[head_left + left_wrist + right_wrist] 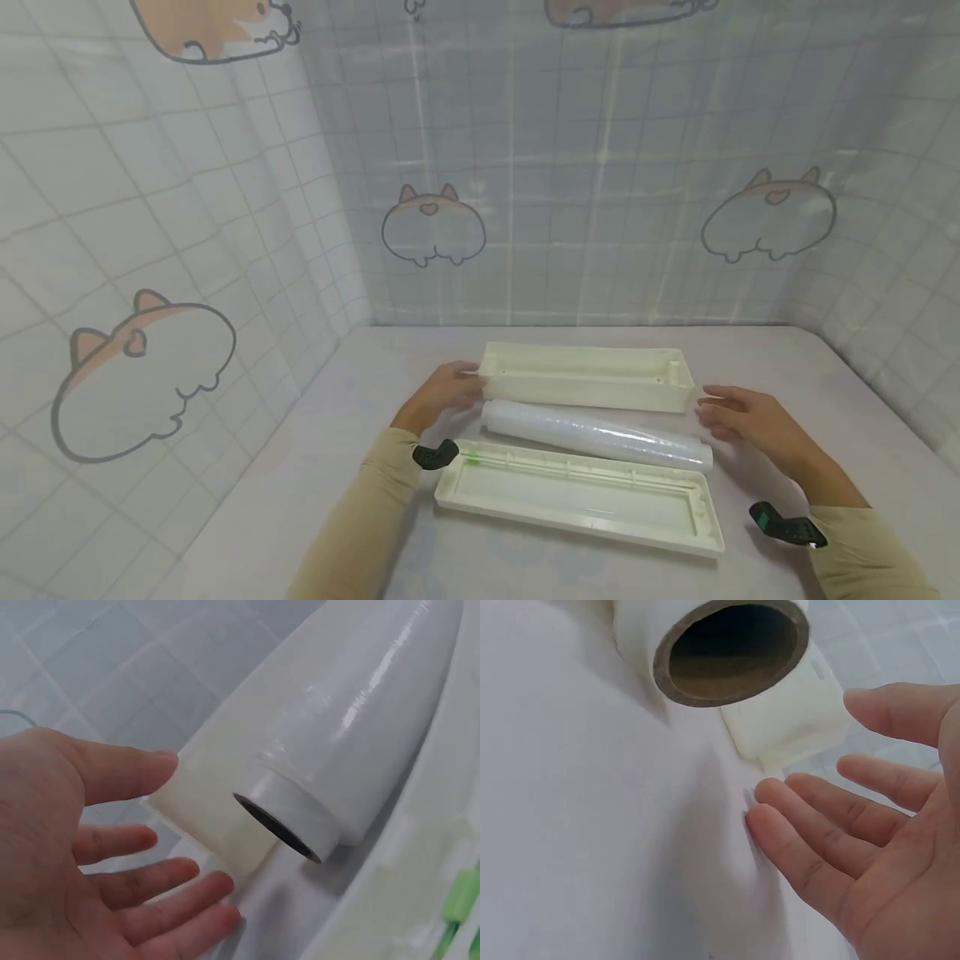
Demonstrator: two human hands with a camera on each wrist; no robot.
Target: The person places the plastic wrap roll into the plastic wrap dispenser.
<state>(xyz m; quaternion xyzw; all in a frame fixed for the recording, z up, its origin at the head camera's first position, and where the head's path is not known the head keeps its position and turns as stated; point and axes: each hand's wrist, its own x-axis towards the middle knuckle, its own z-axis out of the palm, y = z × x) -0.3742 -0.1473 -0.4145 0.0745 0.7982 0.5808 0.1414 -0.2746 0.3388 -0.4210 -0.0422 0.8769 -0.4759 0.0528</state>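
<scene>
A cream plastic box lies at the back of the group, its open side up. In front of it is a roll of cling film, slightly slanted, its hollow cardboard core showing at the right end. Nearest the person lies the long cream lid, inner side up, with a green piece near its left end. My left hand is at the box's left end, fingers spread and holding nothing. Just off the box's right end, my right hand has its fingers extended, with nothing in its grasp.
The pale tabletop runs around the three things. A white grid-patterned curtain with cartoon dogs hangs behind and along both sides. Dark straps sit at both wrists, close to the lid's ends.
</scene>
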